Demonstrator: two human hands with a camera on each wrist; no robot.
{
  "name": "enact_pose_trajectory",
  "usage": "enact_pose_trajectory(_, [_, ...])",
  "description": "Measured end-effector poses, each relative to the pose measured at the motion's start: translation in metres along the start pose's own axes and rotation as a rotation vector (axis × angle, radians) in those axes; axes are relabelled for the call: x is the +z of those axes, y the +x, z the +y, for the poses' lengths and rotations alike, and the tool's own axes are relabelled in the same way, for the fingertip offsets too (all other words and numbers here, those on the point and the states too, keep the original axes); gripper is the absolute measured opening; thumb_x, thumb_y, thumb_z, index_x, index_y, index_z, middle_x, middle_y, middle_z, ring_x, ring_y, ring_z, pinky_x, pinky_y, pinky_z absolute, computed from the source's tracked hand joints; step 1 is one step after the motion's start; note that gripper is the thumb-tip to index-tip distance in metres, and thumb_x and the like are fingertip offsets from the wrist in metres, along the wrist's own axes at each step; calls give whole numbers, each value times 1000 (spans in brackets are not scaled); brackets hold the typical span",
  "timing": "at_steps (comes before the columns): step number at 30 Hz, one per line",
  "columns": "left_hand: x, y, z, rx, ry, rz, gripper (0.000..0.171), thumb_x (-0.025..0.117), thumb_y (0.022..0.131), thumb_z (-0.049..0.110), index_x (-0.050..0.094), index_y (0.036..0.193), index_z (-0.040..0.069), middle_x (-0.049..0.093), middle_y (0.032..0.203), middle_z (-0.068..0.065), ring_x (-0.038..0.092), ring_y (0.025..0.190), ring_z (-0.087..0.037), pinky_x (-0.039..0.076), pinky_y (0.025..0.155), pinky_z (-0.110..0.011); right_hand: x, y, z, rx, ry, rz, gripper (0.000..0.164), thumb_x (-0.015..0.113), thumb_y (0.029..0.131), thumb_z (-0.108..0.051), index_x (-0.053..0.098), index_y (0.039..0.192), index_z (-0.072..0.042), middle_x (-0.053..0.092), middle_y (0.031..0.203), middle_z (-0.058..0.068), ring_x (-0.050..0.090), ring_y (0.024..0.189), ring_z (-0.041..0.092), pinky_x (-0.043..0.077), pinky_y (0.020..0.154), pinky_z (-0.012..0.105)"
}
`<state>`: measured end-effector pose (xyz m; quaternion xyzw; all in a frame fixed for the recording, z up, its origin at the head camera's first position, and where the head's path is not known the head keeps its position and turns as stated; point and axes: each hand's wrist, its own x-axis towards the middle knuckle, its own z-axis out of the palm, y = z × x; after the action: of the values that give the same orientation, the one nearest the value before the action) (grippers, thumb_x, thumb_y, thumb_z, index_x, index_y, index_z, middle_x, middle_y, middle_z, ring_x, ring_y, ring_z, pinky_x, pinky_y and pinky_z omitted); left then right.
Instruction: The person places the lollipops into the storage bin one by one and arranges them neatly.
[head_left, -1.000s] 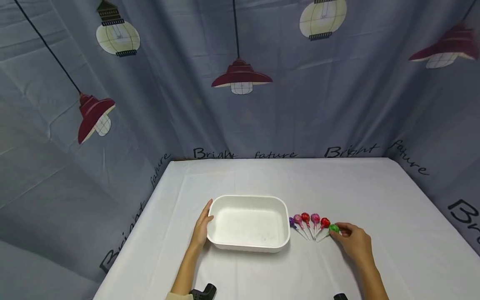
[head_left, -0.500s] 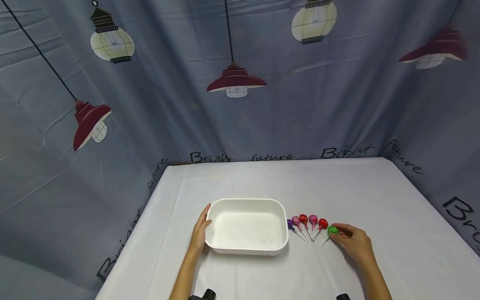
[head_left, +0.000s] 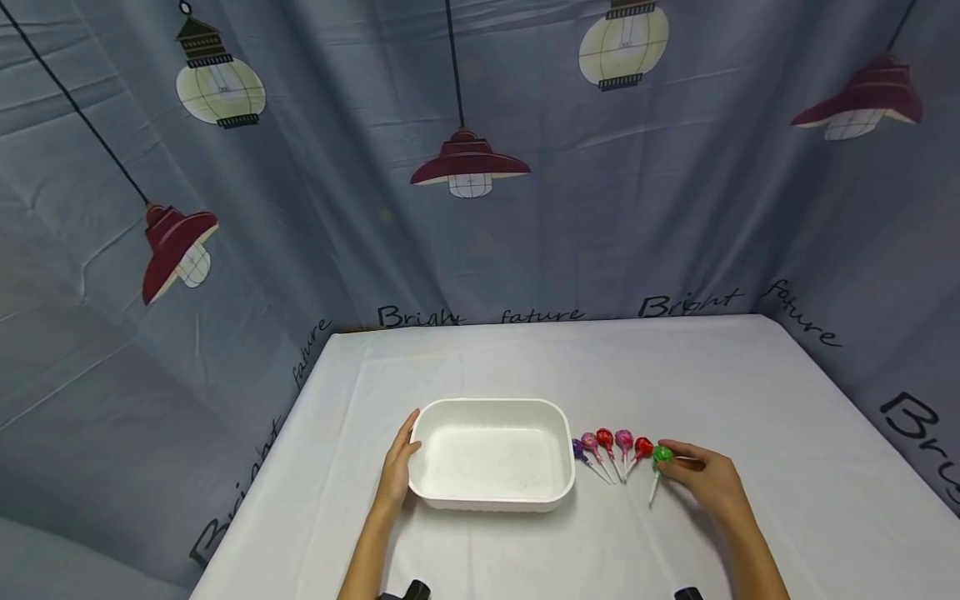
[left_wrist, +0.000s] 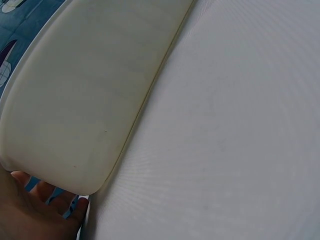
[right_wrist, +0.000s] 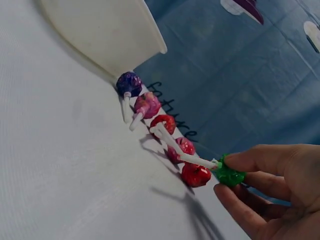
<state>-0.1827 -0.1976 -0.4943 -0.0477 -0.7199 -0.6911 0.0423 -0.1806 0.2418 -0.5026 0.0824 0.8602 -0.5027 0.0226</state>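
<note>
From where I stand, the right hand (head_left: 707, 480) has thumb and fingers pinched round the head of the green lollipop (head_left: 662, 454), its stick slanting back towards the person. The white tray (head_left: 492, 505) lies to that hand's left, one short end facing it, beyond the five other lollipops (head_left: 604, 438) on the worktop (head_left: 525, 358). The stick points across the tray's long axis. The left hand (head_left: 394, 473) touches the tray's far end; whether it grips, I can't tell.
</note>
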Motion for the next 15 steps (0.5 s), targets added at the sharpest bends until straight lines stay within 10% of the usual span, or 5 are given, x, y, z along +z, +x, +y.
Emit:
enact_pose_trajectory(6, [-2,5,-16,31,-18,-3,50,29,95,-1,24,145,2,11,152,-17,7,139,-29,8,111,-43,2,3,-18,-82,14,12,50,68,83,-31,58,125,-6,61,115,15,57,91,6,45,76,25])
enact_pose_trajectory(15, [-5,9,-26,17,-7,8,50,29,95,1,24,145,3,12,152,-14,7,139,-27,9,112,-39,49,80,23,-216,72,83,48,68,75,-54,62,118,-34,58,118,-4,58,100,17,53,72,30])
